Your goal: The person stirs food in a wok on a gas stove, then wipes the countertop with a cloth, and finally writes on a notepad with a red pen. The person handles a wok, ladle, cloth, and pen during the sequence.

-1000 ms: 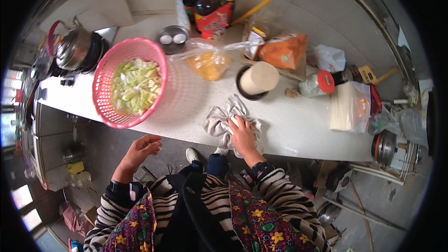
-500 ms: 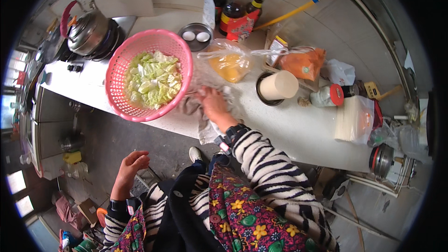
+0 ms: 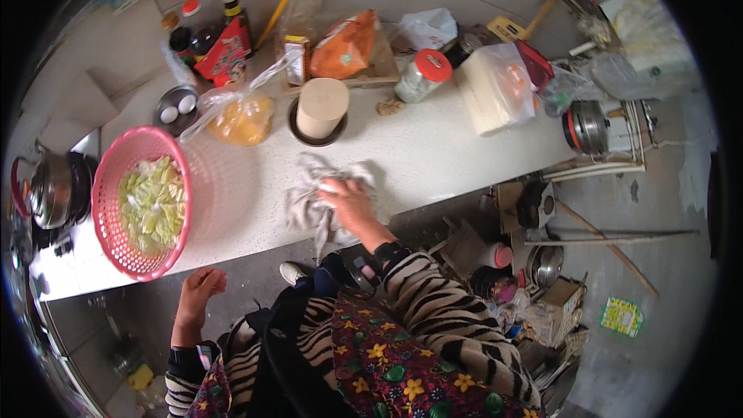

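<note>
On the white countertop [image 3: 433, 159], my right hand [image 3: 350, 205] presses down on a crumpled pale grey cloth [image 3: 306, 186], fingers bent over it. Part of the cloth hangs past the counter's front edge. My left hand [image 3: 203, 294] hovers in front of that edge, its fingers curled together and nothing seen in them. Just beyond it stands a pink plastic basket [image 3: 186, 224] holding chopped cabbage [image 3: 155, 205]. Behind the cloth, a beige cylinder [image 3: 323, 107] stands in a dark round container [image 3: 316, 141].
Along the back are a small metal bowl [image 3: 188, 93] with two eggs, a knotted bag of yellow food [image 3: 244, 120], sauce bottles [image 3: 203, 37], an orange packet [image 3: 344, 46] and a red-lidded jar [image 3: 422, 81]. A kettle [image 3: 50, 190] sits at far left. Clutter lies under the counter's right part.
The view has turned right. My right hand has slid the cloth rightward along the counter, away from the basket. My left hand's fingers look more curled than before.
</note>
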The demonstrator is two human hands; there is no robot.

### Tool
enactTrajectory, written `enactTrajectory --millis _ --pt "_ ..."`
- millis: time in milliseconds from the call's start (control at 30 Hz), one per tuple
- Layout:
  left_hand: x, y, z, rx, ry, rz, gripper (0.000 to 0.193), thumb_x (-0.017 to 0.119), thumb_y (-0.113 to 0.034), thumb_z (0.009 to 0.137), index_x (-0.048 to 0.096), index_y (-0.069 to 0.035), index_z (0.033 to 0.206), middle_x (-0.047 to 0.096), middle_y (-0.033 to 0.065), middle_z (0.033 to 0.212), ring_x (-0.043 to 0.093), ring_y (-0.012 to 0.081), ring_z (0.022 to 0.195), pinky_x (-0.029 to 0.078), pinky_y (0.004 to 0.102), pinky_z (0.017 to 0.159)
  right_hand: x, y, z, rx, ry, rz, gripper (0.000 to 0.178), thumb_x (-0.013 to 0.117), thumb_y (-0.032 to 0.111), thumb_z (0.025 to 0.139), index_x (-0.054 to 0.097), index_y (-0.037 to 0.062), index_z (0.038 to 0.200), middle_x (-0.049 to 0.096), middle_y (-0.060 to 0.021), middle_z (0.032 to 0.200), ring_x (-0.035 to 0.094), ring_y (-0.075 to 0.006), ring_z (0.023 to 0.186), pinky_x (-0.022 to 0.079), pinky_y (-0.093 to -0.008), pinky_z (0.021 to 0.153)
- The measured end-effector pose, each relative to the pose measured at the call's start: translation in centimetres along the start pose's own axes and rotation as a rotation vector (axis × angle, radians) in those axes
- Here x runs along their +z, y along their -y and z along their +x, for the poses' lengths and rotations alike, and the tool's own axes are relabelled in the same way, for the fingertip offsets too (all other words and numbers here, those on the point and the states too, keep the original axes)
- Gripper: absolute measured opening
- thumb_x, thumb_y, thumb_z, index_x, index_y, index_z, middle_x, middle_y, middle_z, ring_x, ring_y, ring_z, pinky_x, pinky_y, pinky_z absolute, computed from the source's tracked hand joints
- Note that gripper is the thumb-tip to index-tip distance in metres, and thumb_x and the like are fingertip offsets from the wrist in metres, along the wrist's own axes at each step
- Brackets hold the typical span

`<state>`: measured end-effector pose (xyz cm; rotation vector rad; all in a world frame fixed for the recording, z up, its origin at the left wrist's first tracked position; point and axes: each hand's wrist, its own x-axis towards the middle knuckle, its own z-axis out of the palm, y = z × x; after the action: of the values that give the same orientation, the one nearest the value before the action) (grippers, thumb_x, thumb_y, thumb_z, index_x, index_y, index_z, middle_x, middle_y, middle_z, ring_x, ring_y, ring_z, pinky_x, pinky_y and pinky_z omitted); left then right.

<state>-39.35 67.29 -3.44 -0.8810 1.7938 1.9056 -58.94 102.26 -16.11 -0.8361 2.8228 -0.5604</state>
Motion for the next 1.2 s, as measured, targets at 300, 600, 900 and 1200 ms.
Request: enactTrajectory --millis 300,600,900,1200 --pt "2.3 0.6 3.6 -0.151 -0.071 -0.135 0.040 0.059 -0.033 0.096 0.043 -0.015 0.065 0.034 -0.0061 0.051 0.034 0.0057 0.041 0.025 0.0234 0.040 -5.5 -12.5 -8.3 0.653 -0.191 -0.226 0.044 0.069 0.013 0.081 0.064 0.0203 0.124 0.049 -0.0051 0.137 0.052 -0.0314 0.112 0.045 -0.0433 0.094" --pt "4.6 0.4 4.5 -0.186 -0.077 -0.163 0.042 0.055 -0.037 0.099 0.038 -0.017 0.065 0.030 -0.0063 0.049 0.024 0.0056 0.038 0.015 0.0250 0.037 -5.8 -14.8 -4.7 0.549 -0.142 -0.301 0.052 0.065 0.009 0.081 0.057 0.0197 0.132 0.047 -0.0077 0.138 0.054 -0.0329 0.107 0.047 -0.0448 0.090" --pt "13.2 -3.0 6.5 -0.204 -0.166 -0.157 0.042 0.057 -0.038 0.097 0.039 -0.017 0.065 0.031 -0.0057 0.051 0.026 0.0063 0.038 0.018 0.0250 0.037 -10.8 -27.1 3.6 0.428 -0.231 -0.280 0.048 0.055 0.004 0.082 0.058 0.0145 0.129 0.051 -0.0156 0.138 0.058 -0.0351 0.099 0.050 -0.0418 0.085" --pt "24.5 -4.5 7.7 -0.271 -0.191 -0.227 0.038 0.059 -0.033 0.097 0.041 -0.016 0.067 0.032 -0.0052 0.054 0.028 0.0065 0.043 0.021 0.0243 0.040 -14.5 -35.2 10.9 0.324 -0.265 -0.334 0.045 0.055 0.006 0.083 0.059 0.0130 0.127 0.049 -0.0110 0.138 0.057 -0.0341 0.099 0.050 -0.0407 0.083"
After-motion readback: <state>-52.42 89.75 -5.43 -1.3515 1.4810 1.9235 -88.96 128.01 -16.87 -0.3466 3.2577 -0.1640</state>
